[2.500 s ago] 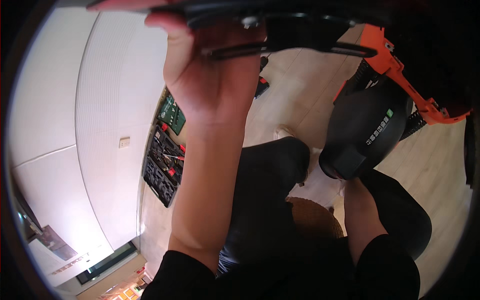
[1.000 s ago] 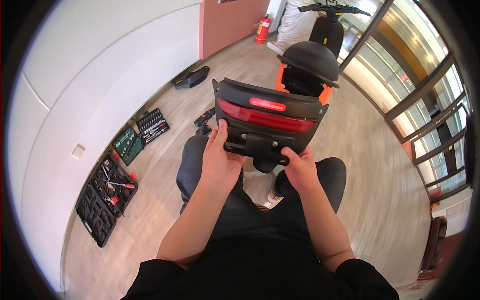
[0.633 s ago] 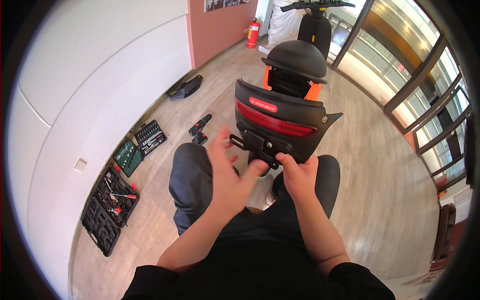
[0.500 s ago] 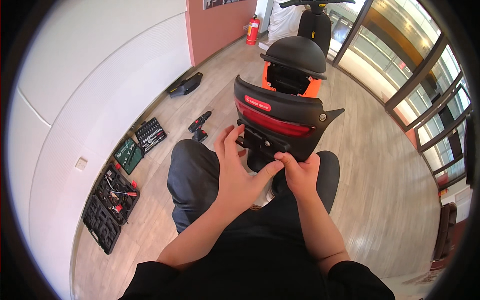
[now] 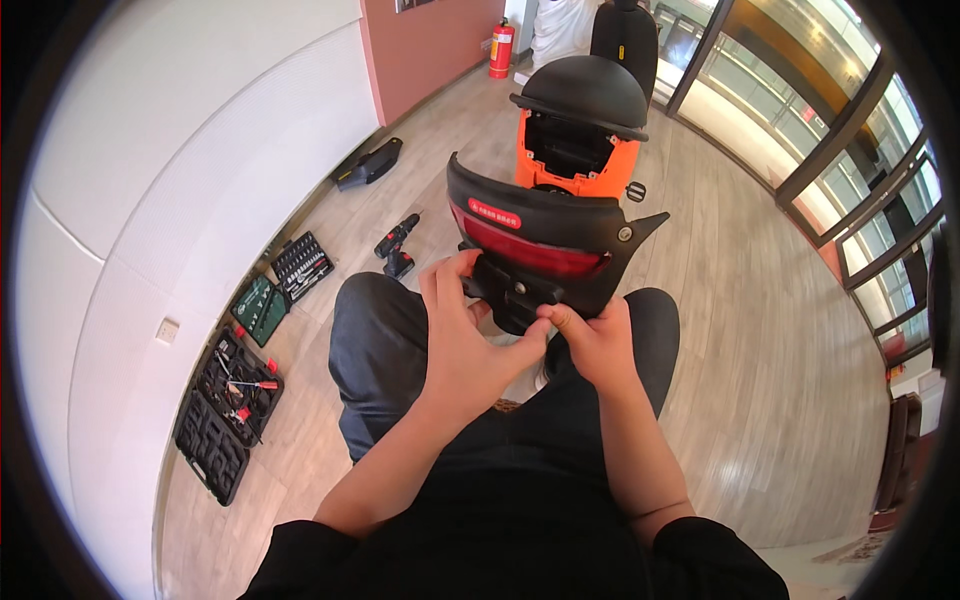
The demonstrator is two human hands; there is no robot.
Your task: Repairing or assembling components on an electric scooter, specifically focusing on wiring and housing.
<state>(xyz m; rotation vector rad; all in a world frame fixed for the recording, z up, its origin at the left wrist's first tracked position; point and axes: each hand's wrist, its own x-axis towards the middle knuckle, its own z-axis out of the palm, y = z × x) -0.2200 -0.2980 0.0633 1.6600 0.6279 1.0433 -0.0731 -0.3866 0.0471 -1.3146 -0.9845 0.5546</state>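
Above my lap I hold a black rear cover [image 5: 565, 213] with a red tail light [image 5: 540, 250] across its middle and a small red label. My left hand [image 5: 462, 345] reaches round the left side of a black bracket [image 5: 520, 290] low on the cover, its thumb stretched toward the other thumb. My right hand [image 5: 598, 348] grips the lower right edge, thumb on the near side and fingers mostly hidden behind. Just beyond stands an orange and black scooter [image 5: 608, 165] with an open cavity facing me.
On the floor at left lie a cordless drill [image 5: 398, 245], a socket set [image 5: 300, 266], a green tool case [image 5: 260, 308] and an open black toolbox [image 5: 213, 456]. Beside the wall are a black part [image 5: 368, 165] and a fire extinguisher [image 5: 501, 50]. Glass doors [image 5: 790, 110] stand at right.
The cover and both hands have shifted slightly left in view, and the cover is tilted a little differently. My grip looks much the same.
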